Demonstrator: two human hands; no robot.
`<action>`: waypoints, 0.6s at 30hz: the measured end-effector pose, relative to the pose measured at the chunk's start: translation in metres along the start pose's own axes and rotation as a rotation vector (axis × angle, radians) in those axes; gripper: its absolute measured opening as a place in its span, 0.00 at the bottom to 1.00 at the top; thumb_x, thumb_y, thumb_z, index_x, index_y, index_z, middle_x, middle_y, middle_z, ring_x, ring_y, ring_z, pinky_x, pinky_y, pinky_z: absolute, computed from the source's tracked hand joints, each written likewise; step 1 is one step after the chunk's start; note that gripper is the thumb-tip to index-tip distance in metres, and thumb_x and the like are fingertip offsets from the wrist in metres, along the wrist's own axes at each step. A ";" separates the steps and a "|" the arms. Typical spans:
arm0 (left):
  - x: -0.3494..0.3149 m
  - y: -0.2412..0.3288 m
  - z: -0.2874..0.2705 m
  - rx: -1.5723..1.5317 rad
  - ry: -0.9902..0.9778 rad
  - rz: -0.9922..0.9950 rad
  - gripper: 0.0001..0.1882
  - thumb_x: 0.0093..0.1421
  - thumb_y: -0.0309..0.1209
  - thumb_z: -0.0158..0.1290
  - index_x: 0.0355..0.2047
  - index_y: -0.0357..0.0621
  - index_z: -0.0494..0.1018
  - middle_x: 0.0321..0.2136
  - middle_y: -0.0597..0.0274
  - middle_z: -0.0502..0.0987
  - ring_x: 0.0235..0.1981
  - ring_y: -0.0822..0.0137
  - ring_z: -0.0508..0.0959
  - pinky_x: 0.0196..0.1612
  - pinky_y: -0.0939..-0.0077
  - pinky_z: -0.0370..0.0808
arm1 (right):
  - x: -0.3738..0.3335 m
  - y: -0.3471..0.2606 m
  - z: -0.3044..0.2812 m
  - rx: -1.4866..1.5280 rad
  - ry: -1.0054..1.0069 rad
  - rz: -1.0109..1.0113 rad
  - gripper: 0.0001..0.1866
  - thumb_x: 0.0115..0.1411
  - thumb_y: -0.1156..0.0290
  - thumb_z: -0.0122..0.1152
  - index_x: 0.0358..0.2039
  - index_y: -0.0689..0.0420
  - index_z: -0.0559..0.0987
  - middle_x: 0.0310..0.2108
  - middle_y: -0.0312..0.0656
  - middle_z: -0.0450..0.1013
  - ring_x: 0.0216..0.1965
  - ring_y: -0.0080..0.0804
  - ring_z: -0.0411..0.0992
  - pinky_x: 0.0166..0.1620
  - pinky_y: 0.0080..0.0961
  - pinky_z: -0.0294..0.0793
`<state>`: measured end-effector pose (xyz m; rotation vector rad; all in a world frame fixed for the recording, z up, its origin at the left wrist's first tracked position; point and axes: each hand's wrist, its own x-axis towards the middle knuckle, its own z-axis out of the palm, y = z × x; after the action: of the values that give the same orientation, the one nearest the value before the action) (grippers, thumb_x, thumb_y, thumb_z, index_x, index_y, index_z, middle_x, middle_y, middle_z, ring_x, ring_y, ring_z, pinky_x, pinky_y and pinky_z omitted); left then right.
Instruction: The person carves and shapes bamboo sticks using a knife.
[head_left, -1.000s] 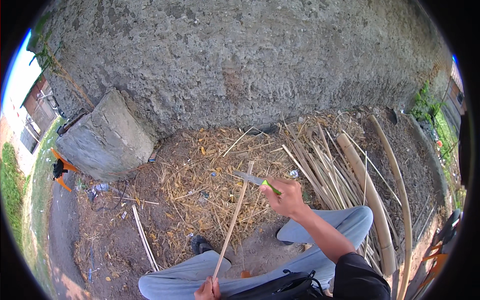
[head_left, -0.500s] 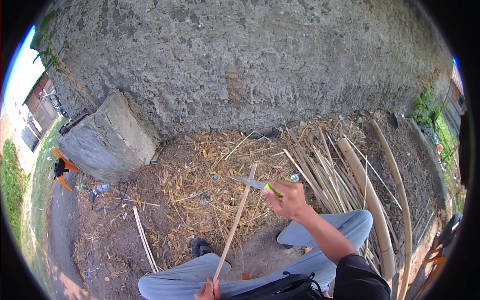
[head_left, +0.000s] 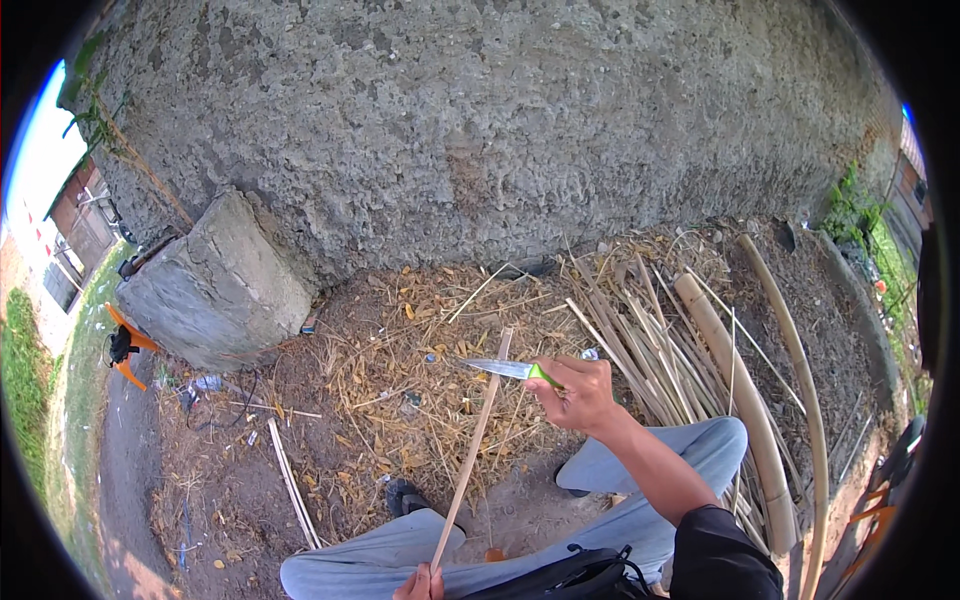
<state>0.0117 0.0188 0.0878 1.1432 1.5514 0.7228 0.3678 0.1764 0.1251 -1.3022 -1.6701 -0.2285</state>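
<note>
My left hand (head_left: 420, 583), at the lower edge, is closed round the near end of a long, flat bamboo strip (head_left: 470, 455). The strip slants up and away from it, over my left leg. In my right hand (head_left: 580, 393) is a knife (head_left: 500, 368) with a green handle, its fingers wrapped round the grip. The pale blade points left and crosses the strip a little below its far end. Whether blade and strip touch, I cannot tell.
A pile of split bamboo strips (head_left: 640, 345) lies on the right, beside a thick bamboo pole (head_left: 740, 410) and a long curved pole (head_left: 795, 370). A rough wall (head_left: 500, 130) stands ahead, a concrete block (head_left: 220, 285) at left. Wood shavings and leaves (head_left: 400, 400) litter the ground.
The knife blade has turned slightly to lie more level across the strip, with the right hand almost in place. The left hand still grips the strip's near end.
</note>
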 end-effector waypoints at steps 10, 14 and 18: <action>-0.001 -0.045 -0.009 0.606 0.192 0.666 0.17 0.67 0.40 0.45 0.26 0.45 0.74 0.14 0.57 0.69 0.14 0.61 0.69 0.18 0.65 0.63 | -0.004 0.102 -0.029 -0.198 0.007 0.667 0.24 0.65 0.52 0.55 0.30 0.63 0.82 0.12 0.36 0.68 0.10 0.26 0.63 0.16 0.26 0.59; 0.014 -0.035 -0.015 0.417 -0.032 0.242 0.17 0.67 0.41 0.45 0.29 0.42 0.74 0.12 0.54 0.69 0.12 0.59 0.69 0.19 0.62 0.67 | -0.001 0.069 -0.023 0.949 0.058 1.302 0.28 0.70 0.51 0.48 0.35 0.67 0.81 0.12 0.28 0.59 0.13 0.16 0.54 0.16 0.23 0.51; 0.023 -0.009 -0.018 0.020 -0.270 -0.001 0.22 0.71 0.45 0.40 0.32 0.42 0.75 0.11 0.69 0.66 0.11 0.77 0.65 0.15 0.78 0.63 | -0.018 0.034 -0.003 0.731 -0.210 0.976 0.22 0.70 0.57 0.49 0.41 0.65 0.81 0.13 0.29 0.62 0.14 0.17 0.56 0.17 0.22 0.54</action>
<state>-0.0086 0.0389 0.0765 1.2010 1.3342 0.5288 0.3968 0.1763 0.0998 -1.4010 -0.9313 1.0236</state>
